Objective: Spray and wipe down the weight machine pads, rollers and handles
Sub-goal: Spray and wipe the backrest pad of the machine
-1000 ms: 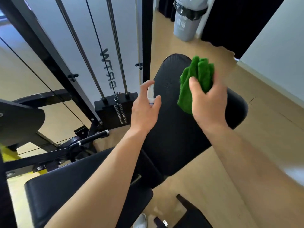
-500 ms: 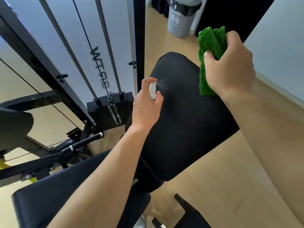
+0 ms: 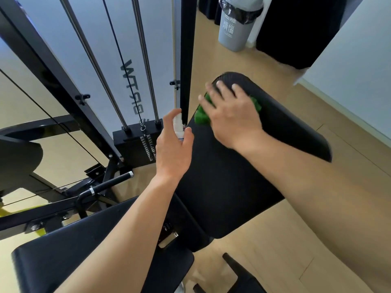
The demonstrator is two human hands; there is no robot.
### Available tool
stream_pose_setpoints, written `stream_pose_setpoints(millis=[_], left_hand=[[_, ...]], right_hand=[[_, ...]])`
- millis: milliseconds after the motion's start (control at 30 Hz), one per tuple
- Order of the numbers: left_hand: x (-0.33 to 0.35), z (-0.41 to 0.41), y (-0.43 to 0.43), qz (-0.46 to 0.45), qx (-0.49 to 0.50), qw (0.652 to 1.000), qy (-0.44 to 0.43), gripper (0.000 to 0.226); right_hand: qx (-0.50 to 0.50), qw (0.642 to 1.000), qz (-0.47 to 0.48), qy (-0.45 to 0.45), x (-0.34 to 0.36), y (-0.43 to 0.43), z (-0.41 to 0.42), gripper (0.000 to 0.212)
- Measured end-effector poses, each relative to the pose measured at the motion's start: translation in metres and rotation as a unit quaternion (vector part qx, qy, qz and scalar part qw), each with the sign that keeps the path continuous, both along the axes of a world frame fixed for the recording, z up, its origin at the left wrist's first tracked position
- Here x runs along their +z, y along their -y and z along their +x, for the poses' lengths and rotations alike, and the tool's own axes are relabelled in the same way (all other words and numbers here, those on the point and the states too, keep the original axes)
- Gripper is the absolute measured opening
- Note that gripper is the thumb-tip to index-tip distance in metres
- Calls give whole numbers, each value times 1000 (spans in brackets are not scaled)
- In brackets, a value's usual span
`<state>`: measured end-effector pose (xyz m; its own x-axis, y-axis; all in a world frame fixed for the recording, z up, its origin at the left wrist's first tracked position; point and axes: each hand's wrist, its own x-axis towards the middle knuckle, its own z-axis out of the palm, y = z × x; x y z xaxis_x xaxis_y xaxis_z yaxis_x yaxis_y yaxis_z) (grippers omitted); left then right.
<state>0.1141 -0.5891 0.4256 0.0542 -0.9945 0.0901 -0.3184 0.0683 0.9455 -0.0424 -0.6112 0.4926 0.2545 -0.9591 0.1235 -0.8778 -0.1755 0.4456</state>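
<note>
A large black textured back pad (image 3: 243, 182) tilts across the middle of the view. My right hand (image 3: 232, 115) lies flat on its upper part, pressing a green cloth (image 3: 201, 117) against the pad; only the cloth's edges show around my fingers. My left hand (image 3: 173, 149) holds a small white spray bottle (image 3: 178, 127) upright beside the pad's left edge, index finger over its top. The black seat pad (image 3: 74, 256) lies at the lower left. A black handle with a chrome ring (image 3: 110, 182) sticks out left of the pad.
The machine's black frame post (image 3: 187, 60), steel guide rods (image 3: 146, 66) and weight stack (image 3: 135, 144) stand just behind my left hand. A grey waste bin (image 3: 234, 28) stands on the wooden floor beyond the pad. A white wall (image 3: 355, 70) runs along the right.
My right hand came down from the air at the upper right and now presses the green cloth flat on the pad's top. My left hand with the bottle drew slightly left of the pad.
</note>
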Motion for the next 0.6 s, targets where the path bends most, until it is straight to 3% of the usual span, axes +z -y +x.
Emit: stream_pose_setpoints(millis=[167,233,333,467,533,600], left_hand=[[-2,13,2,-3,2,1000,-1,42],[-3,16,2,2,-4,1000,3,42],[-2,19,2,10,-4,1000,5,44],[-2,23,2,6,1,1000,3,45],[-2,25,3,3,1,1000,7,46],[-1,27,1,-7,-6,1000,13,45]], right_hand=[[86,969,159,-166,-47,-62,-2,64],[121,953,173,-217,-43,-60,-15,62],[63,981,78,-164,-12,-14,-14,57],[-5,993,25,-115,-12,4,8,56],[37,989,53,-130,-41,-29,6,63],[90,975,145,-141,-63,-72,-3,62]])
